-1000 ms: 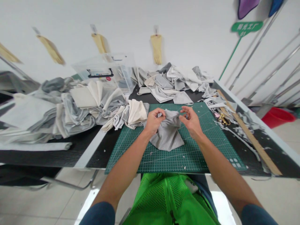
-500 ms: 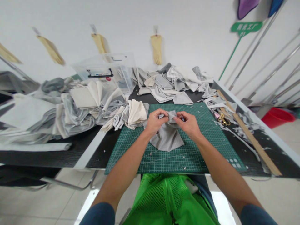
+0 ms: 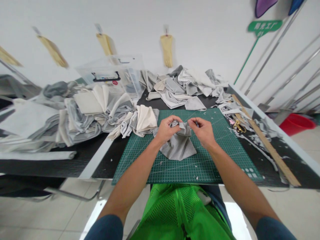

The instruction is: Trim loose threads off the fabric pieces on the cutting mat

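Observation:
Above the green cutting mat (image 3: 160, 171), a piece of grey cloth (image 3: 177, 148) is bunched at its top and hangs down onto the mat. My left hand (image 3: 168, 130) is closed on the bunched upper part, thumb pressed against the folds. Just to the right, my right hand (image 3: 202, 131) has thumb and fingers pinched together at the cloth's upper right edge. A small dark and bluish tool (image 3: 197, 123) shows partly between its fingers; the rest is hidden, so its kind is unclear. Whether the right fingertips also hold the cloth, I cannot tell.
Folded cloths (image 3: 146, 120) are heaped on the left, with more fabric pieces (image 3: 175, 90) behind the mat. A clear plastic box (image 3: 110, 86) stands at the back left. On the right lie scraps, gold-handled scissors (image 3: 238, 126) and a wooden ruler (image 3: 270, 146).
My right hand has shifted slightly right, its fingers drawn off the cloth's top fold toward its right edge. The left hand keeps its hold in nearly the same place.

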Available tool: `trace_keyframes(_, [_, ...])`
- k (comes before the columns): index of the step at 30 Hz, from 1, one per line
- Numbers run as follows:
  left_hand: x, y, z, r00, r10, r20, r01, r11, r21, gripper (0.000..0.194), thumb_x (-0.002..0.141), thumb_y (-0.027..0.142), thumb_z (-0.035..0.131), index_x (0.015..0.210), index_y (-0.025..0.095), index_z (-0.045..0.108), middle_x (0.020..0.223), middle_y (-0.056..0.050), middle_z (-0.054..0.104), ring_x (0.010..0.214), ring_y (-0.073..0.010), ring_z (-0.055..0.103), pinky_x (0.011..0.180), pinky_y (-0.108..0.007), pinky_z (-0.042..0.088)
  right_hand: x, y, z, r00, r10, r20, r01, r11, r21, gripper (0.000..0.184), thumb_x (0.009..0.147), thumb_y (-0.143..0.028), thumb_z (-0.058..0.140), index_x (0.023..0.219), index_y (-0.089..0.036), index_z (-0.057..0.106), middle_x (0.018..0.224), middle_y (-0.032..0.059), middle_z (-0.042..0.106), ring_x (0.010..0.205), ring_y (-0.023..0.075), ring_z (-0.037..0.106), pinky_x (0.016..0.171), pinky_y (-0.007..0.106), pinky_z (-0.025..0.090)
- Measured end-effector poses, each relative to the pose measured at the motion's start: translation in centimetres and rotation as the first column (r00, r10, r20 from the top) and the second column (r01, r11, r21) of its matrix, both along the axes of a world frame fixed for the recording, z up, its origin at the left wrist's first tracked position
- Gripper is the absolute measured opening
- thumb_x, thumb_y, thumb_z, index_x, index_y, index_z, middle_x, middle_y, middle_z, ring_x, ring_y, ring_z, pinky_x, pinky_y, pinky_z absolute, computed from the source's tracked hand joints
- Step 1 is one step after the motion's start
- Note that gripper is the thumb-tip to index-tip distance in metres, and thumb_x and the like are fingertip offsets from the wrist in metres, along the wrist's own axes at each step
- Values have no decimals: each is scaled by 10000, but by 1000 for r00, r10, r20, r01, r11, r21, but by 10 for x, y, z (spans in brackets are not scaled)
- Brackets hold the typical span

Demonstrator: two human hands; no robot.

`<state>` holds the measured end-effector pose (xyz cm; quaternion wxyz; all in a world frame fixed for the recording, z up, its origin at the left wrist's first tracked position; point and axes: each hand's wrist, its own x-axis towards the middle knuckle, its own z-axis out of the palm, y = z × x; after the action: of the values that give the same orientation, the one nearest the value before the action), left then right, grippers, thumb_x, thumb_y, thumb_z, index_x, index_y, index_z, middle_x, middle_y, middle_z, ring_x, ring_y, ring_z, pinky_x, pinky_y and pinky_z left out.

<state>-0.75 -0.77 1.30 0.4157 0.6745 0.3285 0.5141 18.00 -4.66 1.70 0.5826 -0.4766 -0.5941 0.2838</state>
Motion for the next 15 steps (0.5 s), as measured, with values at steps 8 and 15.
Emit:
trace_keyframes(8, [1, -1, 1, 1000, 12, 9, -12, 1000, -23, 226, 688, 208, 777, 902, 177, 711, 895, -30, 717, 822, -170, 631, 783, -283, 476, 2, 0, 2, 1000, 14, 5, -14, 999, -32, 427, 912, -619, 597, 820, -210, 675, 754, 23, 645, 678, 159, 532, 641, 298, 431])
trace_keyframes(15, [2, 3, -2, 993, 28, 113, -21, 998, -63, 243, 740, 282, 792, 939, 179, 698, 939, -37, 702, 856, -164, 625, 805, -272, 481, 3, 1, -2, 967, 157, 200, -155, 988, -26, 408, 845, -522, 706, 1113, -215, 713, 964, 46, 708, 782, 184, 582, 707, 316, 444])
